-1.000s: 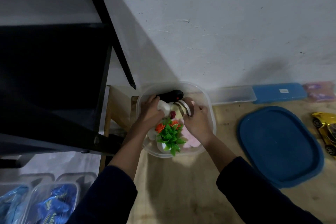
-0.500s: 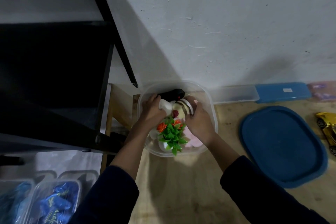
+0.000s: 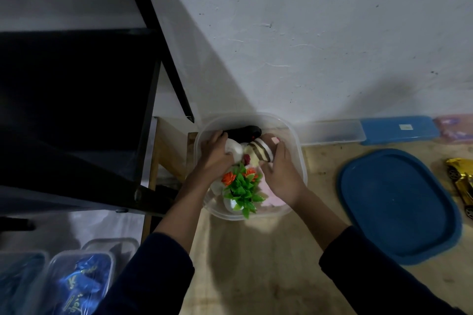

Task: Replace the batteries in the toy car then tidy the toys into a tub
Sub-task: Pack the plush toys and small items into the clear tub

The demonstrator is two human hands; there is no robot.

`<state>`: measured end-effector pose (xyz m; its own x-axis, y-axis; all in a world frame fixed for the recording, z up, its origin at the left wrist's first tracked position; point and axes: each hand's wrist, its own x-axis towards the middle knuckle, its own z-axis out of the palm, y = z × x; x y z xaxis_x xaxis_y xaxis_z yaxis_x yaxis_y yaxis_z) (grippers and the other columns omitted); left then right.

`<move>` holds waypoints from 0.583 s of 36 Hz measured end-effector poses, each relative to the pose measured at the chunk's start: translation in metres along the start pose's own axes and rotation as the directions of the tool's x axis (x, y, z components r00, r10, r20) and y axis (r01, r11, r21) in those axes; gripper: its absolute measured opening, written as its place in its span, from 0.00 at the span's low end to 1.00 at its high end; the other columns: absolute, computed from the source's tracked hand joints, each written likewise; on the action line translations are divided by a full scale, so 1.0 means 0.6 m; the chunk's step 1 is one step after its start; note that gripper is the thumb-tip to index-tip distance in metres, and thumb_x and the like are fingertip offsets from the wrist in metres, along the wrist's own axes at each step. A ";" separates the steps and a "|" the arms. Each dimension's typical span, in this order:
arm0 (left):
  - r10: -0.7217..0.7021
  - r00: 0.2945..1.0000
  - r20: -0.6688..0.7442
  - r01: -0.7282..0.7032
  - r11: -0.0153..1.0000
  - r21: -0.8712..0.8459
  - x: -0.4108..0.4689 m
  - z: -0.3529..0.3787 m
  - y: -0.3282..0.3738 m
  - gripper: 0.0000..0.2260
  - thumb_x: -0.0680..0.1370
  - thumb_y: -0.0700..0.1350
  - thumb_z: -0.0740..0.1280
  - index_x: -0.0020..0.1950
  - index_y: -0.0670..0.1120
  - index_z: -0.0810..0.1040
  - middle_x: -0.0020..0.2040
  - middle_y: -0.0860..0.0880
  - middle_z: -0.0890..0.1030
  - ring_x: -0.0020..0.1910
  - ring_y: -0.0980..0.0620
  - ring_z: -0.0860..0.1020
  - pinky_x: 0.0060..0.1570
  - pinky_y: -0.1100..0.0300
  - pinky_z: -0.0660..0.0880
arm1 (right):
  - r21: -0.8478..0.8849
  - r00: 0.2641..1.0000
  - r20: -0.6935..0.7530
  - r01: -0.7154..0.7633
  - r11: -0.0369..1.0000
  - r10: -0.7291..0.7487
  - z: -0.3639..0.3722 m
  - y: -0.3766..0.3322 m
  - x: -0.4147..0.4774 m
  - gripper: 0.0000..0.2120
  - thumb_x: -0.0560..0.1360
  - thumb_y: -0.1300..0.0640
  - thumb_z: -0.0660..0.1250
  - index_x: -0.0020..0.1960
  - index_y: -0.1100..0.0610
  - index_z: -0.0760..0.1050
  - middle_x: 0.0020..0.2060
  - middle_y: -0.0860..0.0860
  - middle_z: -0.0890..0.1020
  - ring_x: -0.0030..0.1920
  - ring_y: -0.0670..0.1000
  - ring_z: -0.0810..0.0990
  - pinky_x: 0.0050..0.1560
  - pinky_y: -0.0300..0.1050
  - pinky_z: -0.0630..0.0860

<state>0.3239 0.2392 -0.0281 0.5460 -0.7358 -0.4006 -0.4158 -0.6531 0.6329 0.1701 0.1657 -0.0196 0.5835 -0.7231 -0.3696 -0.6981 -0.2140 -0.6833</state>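
Toys fill the clear plastic tub at the tabletop's far left corner, against the wall, probably being pressed down so the blue oval lid lying to its right will fit. The left hand curls over a white soft toy; the right hand lies fingers loosely spread against a brown-striped plush, gripping nothing firmly. The gold toy car waits outside at the right edge.

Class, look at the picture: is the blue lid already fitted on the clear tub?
No: the blue lid lies flat on the table to the right of the clear tub, which stands open.
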 end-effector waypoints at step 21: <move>0.031 0.999 -0.030 -0.032 0.999 -0.041 -0.007 0.006 0.001 0.25 0.78 0.39 0.60 0.75 0.45 0.60 0.77 0.51 0.54 0.76 0.48 0.50 0.73 0.52 0.54 | -0.187 0.979 0.008 0.203 0.961 -0.205 -0.006 0.013 0.002 0.34 0.75 0.58 0.63 0.75 0.60 0.50 0.73 0.56 0.58 0.74 0.55 0.55 0.74 0.48 0.57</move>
<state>0.3189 0.2412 -0.0282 0.5542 -0.7499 -0.3612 -0.4026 -0.6213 0.6722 0.1639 0.1607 -0.0234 0.7176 -0.6585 -0.2266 -0.6302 -0.4755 -0.6138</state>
